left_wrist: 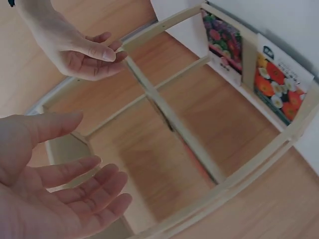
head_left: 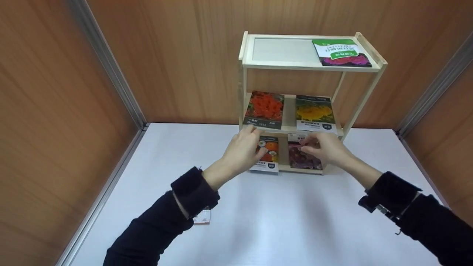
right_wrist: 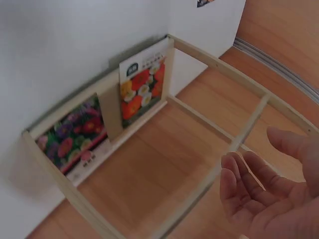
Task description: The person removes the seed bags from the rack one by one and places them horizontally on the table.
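Observation:
A small wooden three-tier shelf stands against the back wall with flower seed packets on it. My left hand hovers in front of its left side, partly covering an orange-and-white flower packet on the bottom tier. In the left wrist view its fingers are spread loosely and hold nothing. My right hand is near the right post, overlapping a purple flower packet in the head view. The right wrist view shows its fingers loosely bent, with nothing between them.
On the middle tier lie a red flower packet and a yellow flower packet. A green-and-white packet lies at the top tier's right. Another packet on the white table is mostly hidden by my left sleeve. Wooden panels enclose the table.

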Demonstrator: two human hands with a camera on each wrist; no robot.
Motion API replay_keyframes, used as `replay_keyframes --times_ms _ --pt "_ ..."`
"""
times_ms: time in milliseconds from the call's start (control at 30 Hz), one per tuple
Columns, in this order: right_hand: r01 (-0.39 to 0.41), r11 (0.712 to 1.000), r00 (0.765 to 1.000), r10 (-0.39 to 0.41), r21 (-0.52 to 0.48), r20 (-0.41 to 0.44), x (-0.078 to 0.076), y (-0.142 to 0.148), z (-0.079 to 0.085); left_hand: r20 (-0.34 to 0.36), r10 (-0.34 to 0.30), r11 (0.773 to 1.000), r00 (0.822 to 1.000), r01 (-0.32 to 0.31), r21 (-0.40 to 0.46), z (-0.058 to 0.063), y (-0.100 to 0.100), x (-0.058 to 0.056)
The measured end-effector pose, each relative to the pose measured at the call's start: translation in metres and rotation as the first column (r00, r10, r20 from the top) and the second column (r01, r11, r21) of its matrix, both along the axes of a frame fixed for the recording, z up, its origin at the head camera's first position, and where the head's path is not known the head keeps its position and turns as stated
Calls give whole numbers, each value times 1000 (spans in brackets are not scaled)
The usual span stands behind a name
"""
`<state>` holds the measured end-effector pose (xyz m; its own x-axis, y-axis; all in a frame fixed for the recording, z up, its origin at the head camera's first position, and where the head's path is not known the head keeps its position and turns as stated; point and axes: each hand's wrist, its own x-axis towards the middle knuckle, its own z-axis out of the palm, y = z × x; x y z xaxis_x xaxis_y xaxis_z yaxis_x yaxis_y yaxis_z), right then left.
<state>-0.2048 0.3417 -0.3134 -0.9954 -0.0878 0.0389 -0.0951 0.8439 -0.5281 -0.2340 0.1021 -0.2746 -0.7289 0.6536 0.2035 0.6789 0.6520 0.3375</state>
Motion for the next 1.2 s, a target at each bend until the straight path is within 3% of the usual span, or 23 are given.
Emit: replay_keyframes --times_ms 300,433,567,667,800,967,1067,1200 --pt "64 989 998 -59 131 -35 6 13 91 -27 -43 994 999 40 -102 83 44 0" --pt "98 980 995 -92 175 -41 7 19 127 -52 -40 987 998 32 -155 111 64 -3" --pt "146 966 989 -142 214 -33 2 23 159 -71 -14 984 997 1 -180 132 86 -10" --pt "225 940 974 -221 256 -47 -6 30 182 -62 30 985 998 -40 -170 142 104 -17" --pt "367 897 930 -345 246 -129 -16 41 202 -50 98 989 994 -103 -109 152 125 -27" --pt "482 862 872 -454 159 -182 -26 48 207 -31 179 984 983 -179 -11 155 145 -40" --pt "507 854 857 -486 118 -171 -32 50 205 29 238 971 971 -239 25 152 157 -49" --pt "528 842 847 -514 112 -132 -39 55 202 99 324 944 941 -329 36 145 172 -58"
